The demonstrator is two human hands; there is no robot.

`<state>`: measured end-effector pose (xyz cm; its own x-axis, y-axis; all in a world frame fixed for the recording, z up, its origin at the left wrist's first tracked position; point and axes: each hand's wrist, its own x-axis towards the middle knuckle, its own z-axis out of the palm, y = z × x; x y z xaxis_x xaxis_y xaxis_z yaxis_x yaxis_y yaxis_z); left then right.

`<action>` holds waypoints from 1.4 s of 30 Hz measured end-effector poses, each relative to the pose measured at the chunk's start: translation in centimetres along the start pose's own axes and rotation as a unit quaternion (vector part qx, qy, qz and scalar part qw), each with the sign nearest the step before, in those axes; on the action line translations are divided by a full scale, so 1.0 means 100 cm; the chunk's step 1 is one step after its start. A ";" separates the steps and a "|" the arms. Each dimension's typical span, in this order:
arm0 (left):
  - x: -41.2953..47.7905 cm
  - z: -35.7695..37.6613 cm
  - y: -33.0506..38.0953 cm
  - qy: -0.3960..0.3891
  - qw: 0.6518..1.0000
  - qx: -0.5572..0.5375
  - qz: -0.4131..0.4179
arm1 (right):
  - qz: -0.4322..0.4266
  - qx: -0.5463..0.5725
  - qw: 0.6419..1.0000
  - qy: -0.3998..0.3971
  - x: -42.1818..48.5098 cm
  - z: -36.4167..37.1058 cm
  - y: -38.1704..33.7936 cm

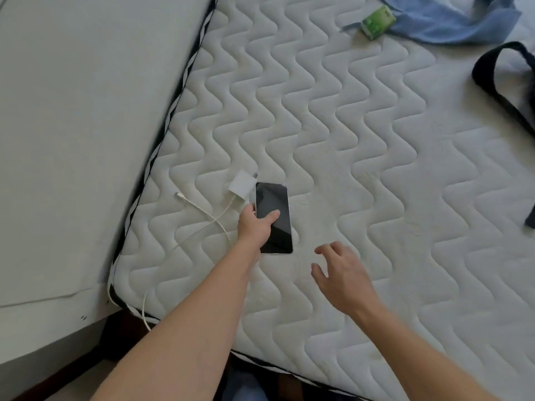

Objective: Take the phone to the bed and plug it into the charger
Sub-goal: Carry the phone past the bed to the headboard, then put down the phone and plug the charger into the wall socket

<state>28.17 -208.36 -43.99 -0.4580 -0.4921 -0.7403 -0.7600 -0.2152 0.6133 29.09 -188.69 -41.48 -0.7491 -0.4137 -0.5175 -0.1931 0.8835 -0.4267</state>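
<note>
Left hand [256, 227] gripping phone [273, 217] over mattress [376, 169], right hand [341, 276] spread nearby

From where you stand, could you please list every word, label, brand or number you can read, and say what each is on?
No text can be read in this view.
Green packet: pale print on its face, too blurred to read.
Phone, held by the left hand: screen dark, nothing displayed.
White charger block and its cable: no visible marking.
Blue cloth and mattress: no lettering visible.
</note>
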 end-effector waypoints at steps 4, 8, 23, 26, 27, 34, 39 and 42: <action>0.046 0.017 0.002 -0.006 0.999 0.041 0.035 | 0.006 -0.051 0.999 0.009 0.034 0.021 0.013; 0.068 0.029 -0.001 0.023 0.984 0.142 0.105 | 0.009 -0.110 0.994 0.002 0.062 0.037 0.022; 0.076 0.020 -0.005 0.106 0.864 0.439 0.222 | 0.009 -0.180 0.983 -0.042 0.078 0.058 0.031; 0.070 0.011 0.002 0.084 0.861 0.457 0.206 | 0.016 -0.191 0.978 -0.086 0.078 0.045 0.023; 0.065 0.005 0.003 0.072 0.863 0.455 0.208 | 0.021 -0.200 0.974 -0.101 0.079 0.039 0.019; 0.035 -0.104 -0.016 0.143 0.859 0.369 0.324 | -0.054 -0.292 0.955 -0.013 0.072 0.009 -0.049; 0.065 -0.188 -0.053 0.158 0.835 0.438 0.293 | -0.124 -0.188 0.973 0.048 0.091 0.025 -0.116; 0.085 -0.216 -0.067 0.077 0.840 0.480 0.241 | -0.078 -0.074 0.993 0.046 0.110 0.037 -0.150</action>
<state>39.34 -229.34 -48.48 -0.8106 -0.4461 -0.3793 -0.5586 0.7835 0.2723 26.10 -207.31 -43.56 -0.7563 -0.5318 -0.3810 -0.3968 0.8359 -0.3792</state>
